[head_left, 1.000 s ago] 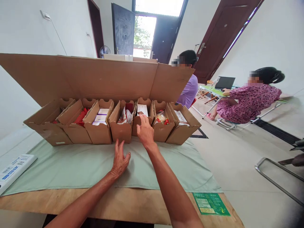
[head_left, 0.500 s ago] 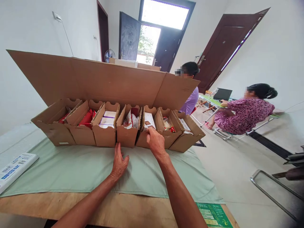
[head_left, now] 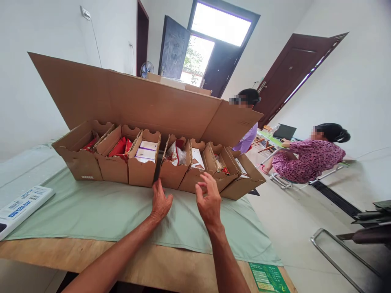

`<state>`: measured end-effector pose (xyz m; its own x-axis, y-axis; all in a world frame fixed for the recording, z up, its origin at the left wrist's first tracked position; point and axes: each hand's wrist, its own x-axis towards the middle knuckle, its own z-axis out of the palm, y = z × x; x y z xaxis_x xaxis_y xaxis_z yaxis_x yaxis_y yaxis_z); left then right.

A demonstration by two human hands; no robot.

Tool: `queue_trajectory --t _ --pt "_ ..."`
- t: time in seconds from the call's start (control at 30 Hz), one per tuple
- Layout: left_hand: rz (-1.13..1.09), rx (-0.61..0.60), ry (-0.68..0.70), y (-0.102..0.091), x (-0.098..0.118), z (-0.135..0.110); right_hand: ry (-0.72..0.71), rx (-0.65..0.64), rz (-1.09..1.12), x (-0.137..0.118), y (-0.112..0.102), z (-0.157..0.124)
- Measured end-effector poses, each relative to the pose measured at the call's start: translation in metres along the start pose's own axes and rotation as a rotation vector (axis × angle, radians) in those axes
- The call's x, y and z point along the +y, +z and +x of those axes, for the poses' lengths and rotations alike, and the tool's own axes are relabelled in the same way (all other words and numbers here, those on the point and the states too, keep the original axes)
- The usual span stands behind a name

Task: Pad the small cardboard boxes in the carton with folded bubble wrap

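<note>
A row of several brown cardboard bins (head_left: 143, 174) stands on a pale green cloth (head_left: 116, 217), in front of a tall cardboard panel (head_left: 159, 103). They hold red packets (head_left: 122, 147), white boxes with purple edges (head_left: 146, 151), a clear plastic-wrapped item (head_left: 176, 154) and a white box with brown pictures (head_left: 197, 158). My left hand (head_left: 161, 200) is open, its fingertips at the base of a narrow dark gap between two middle bins. Just in front of the bins to the right, my right hand (head_left: 210, 199) is open, fingers loosely bent and holding nothing.
A white printed box (head_left: 26, 209) lies at the left on the cloth. A green printed sheet (head_left: 269, 278) is at the wooden table's (head_left: 171, 260) front right. Two people sit beyond, one near a laptop (head_left: 284, 132). A metal tube frame (head_left: 331, 252) stands at the right.
My right hand has drawn back from the bin with the picture box, and its fingers have parted. The gap by my left fingertips looks wider. The whole view has shifted slightly.
</note>
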<state>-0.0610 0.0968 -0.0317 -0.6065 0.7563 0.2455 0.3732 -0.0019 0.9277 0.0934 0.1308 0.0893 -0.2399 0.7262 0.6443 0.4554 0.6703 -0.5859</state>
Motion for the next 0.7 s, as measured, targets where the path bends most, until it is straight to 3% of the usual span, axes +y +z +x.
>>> queue_trajectory --t 0.17,0.3,0.37,0.47,0.57,0.7 --pt "0.035 -0.05 0.023 -0.011 -0.001 -0.006 0.13 -0.172 0.03 0.012 0.034 -0.072" --pt "0.085 -0.063 0.102 -0.044 -0.008 -0.024 0.148 -0.334 0.027 0.012 0.045 -0.095" --pt "0.121 -0.035 0.123 -0.069 -0.014 -0.036 0.142 -0.35 0.053 -0.002 0.043 -0.082" --pt "0.175 0.017 0.127 -0.111 -0.023 -0.052 0.061 -0.419 0.056 -0.045 0.049 -0.036" --pt "0.215 0.057 0.128 -0.148 -0.031 -0.063 -0.043 -0.56 -0.119 -0.097 0.073 0.018" --pt "0.234 0.104 0.116 -0.183 -0.043 -0.069 0.004 -0.625 -0.426 -0.137 0.109 0.063"
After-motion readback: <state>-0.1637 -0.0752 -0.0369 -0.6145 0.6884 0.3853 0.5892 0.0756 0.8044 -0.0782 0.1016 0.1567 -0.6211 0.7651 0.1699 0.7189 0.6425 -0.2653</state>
